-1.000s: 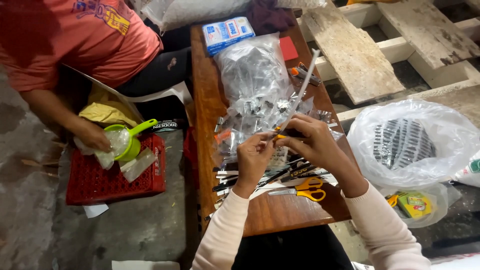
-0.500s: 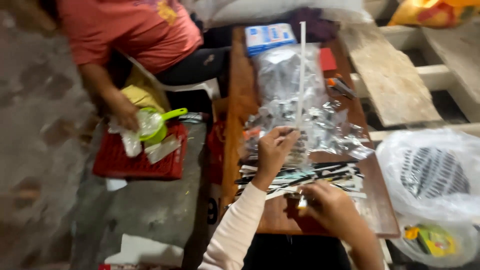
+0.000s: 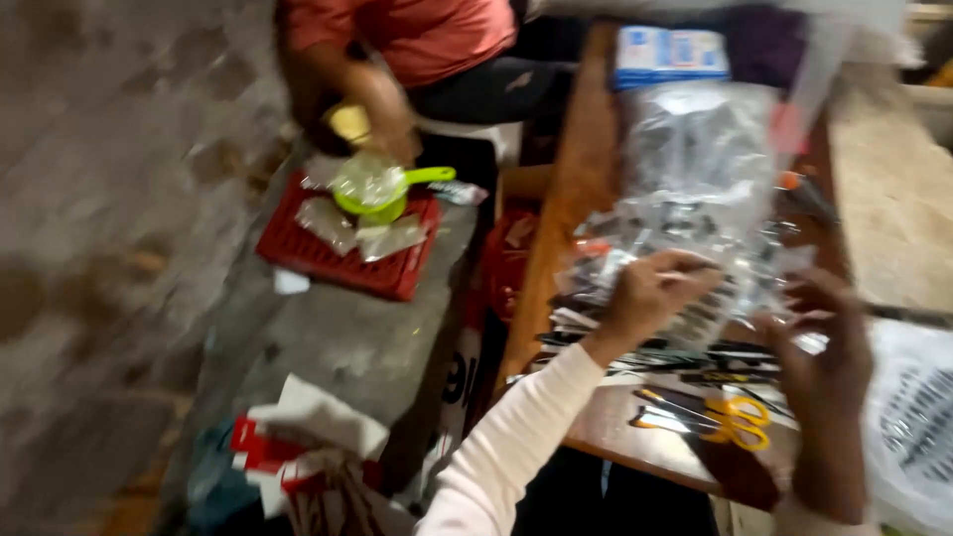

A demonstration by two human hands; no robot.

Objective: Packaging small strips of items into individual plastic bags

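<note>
A narrow wooden table (image 3: 556, 258) is seen from above, blurred by motion. A large clear plastic bag (image 3: 695, 169) of small packets is laid along it, and its lower edge is touched by the left hand (image 3: 650, 293), fingers curled. The right hand (image 3: 824, 347) is raised just beside the bag, fingers spread; whether anything is pinched in it cannot be told. Yellow-handled scissors (image 3: 730, 417) are laid on the table near the hands, among dark thin sticks (image 3: 655, 347). A blue-and-white box (image 3: 670, 55) is set at the far end. Beside the table, a red crate (image 3: 342, 253) bearing a green scoop (image 3: 382, 189) is reached by another person in a coral shirt (image 3: 417, 30).
</note>
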